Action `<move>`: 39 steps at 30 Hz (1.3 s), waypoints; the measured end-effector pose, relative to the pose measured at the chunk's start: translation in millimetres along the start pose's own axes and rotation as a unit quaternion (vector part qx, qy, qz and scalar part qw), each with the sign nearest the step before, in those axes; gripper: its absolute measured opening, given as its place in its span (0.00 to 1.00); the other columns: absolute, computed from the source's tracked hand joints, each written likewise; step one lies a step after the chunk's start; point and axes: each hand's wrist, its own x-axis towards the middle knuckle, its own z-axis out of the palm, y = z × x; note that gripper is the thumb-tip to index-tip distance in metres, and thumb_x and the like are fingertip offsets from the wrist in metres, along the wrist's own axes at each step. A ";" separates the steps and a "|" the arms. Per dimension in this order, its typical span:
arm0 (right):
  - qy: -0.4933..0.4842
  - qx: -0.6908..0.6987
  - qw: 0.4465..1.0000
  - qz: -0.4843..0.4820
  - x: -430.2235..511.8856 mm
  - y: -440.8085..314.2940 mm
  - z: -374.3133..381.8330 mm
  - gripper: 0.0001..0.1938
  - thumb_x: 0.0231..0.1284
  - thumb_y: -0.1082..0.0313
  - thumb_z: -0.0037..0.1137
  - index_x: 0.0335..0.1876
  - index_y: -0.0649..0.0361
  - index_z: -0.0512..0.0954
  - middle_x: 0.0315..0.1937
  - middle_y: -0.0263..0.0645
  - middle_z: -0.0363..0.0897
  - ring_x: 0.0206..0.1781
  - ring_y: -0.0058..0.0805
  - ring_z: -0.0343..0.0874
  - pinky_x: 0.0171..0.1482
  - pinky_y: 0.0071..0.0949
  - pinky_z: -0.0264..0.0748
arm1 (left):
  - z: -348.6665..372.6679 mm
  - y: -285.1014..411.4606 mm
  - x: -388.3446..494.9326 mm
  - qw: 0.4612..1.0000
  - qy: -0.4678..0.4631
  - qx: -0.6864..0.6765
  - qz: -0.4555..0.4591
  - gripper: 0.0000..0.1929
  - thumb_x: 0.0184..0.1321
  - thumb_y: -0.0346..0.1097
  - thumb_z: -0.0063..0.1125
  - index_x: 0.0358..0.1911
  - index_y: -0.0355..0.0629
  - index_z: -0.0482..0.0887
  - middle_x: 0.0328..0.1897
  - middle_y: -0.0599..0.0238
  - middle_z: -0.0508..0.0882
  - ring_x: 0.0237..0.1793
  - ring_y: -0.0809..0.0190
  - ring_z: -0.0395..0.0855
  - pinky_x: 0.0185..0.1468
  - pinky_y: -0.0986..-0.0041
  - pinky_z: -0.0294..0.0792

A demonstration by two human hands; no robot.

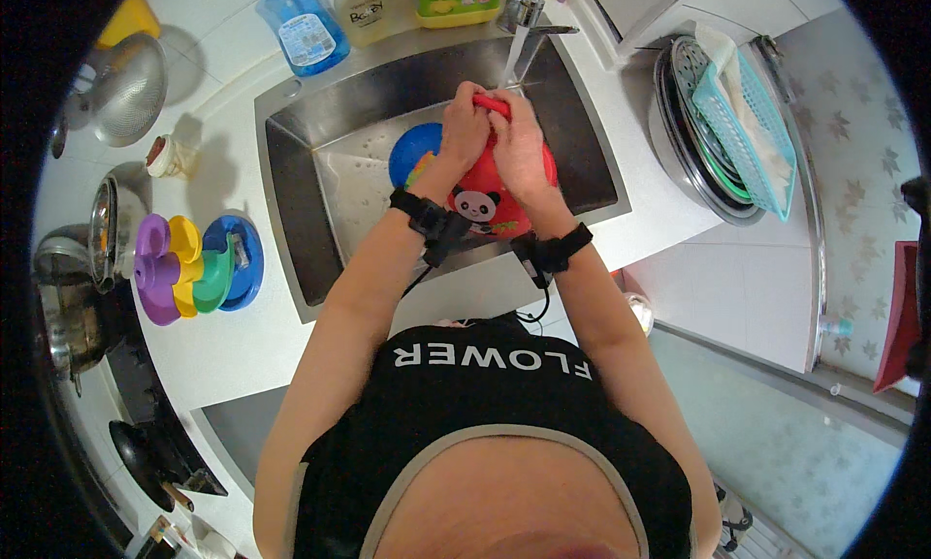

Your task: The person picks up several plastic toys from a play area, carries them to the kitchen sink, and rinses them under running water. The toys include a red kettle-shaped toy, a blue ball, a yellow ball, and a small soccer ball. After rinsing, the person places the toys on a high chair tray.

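Note:
Both hands are over a stainless steel sink (291, 195), side by side. My left hand (465, 128) and my right hand (520, 141) grip a short red plastic piece (492, 106) between them. Just below my hands is a red plastic item with a panda picture (474, 204); whether the gripped piece joins it is hidden. A blue round plastic item (413, 152) lies to the left of my left wrist, with a multicoloured bit partly behind that wrist. Water runs from the faucet (525, 10) just beyond my fingers.
On the left counter are a flower-shaped toy (190, 264) in several colours and a metal strainer (131, 90). Behind the sink stand a blue bottle (309, 35), a pump bottle (364, 13) and a green-labelled container (458, 3). Stacked basins and a turquoise basket (764, 123) are at right.

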 end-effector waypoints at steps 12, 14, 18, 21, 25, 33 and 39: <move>0.061 0.240 0.848 0.469 46.5 43.8 0.5 0.15 0.69 0.62 0.52 0.30 0.65 0.78 0.23 0.32 0.74 0.26 0.24 0.73 0.34 0.25 0.71 | 13.2 -3.6 -18.3 0.988 -0.048 -0.125 0.079 0.16 0.66 0.27 0.48 0.57 0.41 0.72 0.49 0.62 0.79 0.41 0.67 0.79 0.44 0.74 0.72; 0.045 0.175 0.936 0.303 42.7 41.4 4.2 0.12 0.67 0.63 0.53 0.33 0.66 0.78 0.26 0.35 0.77 0.29 0.27 0.75 0.36 0.27 0.72 | 10.0 -3.5 -11.5 0.994 -0.025 -0.096 0.043 0.11 0.67 0.30 0.48 0.51 0.39 0.76 0.42 0.63 0.81 0.36 0.68 0.78 0.40 0.74 0.72; -0.065 0.098 0.983 0.143 23.3 24.1 9.6 0.09 0.66 0.69 0.50 0.47 0.63 0.74 0.38 0.50 0.80 0.45 0.46 0.78 0.47 0.38 0.74 | 2.6 3.0 9.0 0.989 0.086 -0.119 -0.027 0.12 0.69 0.36 0.49 0.33 0.37 0.83 0.24 0.68 0.80 0.23 0.69 0.73 0.28 0.74 0.67; -0.086 0.093 0.978 0.165 20.7 19.0 9.4 0.09 0.67 0.70 0.48 0.50 0.61 0.73 0.39 0.51 0.81 0.46 0.53 0.79 0.48 0.42 0.75 | 4.2 9.4 17.6 0.914 0.076 -0.332 -0.220 0.12 0.69 0.37 0.49 0.31 0.41 0.83 0.23 0.70 0.79 0.21 0.70 0.71 0.25 0.75 0.64; 0.014 0.198 0.952 0.233 41.9 32.6 5.8 0.07 0.67 0.68 0.52 0.37 0.63 0.77 0.27 0.37 0.79 0.29 0.28 0.76 0.32 0.27 0.71 | 12.6 9.2 13.2 0.921 0.015 -0.348 -0.174 0.09 0.69 0.37 0.49 0.40 0.41 0.81 0.30 0.69 0.80 0.24 0.70 0.74 0.28 0.76 0.67; 0.077 0.347 0.827 0.436 60.5 42.8 -6.8 0.10 0.66 0.65 0.53 0.28 0.59 0.75 0.18 0.30 0.70 0.16 0.20 0.63 0.18 0.23 0.58 | 8.2 -6.3 -4.4 0.994 -0.030 0.001 0.101 0.18 0.66 0.43 0.54 0.52 0.38 0.77 0.52 0.49 0.80 0.55 0.48 0.77 0.60 0.63 0.67; 0.220 0.506 0.723 0.416 65.6 62.5 -38.8 0.10 0.68 0.62 0.49 0.35 0.60 0.71 0.18 0.33 0.64 0.17 0.24 0.61 0.18 0.25 0.57 | -7.8 -31.5 0.3 0.995 -0.045 -0.081 0.021 0.25 0.66 0.52 0.54 0.54 0.37 0.80 0.57 0.50 0.80 0.59 0.52 0.76 0.65 0.67 0.64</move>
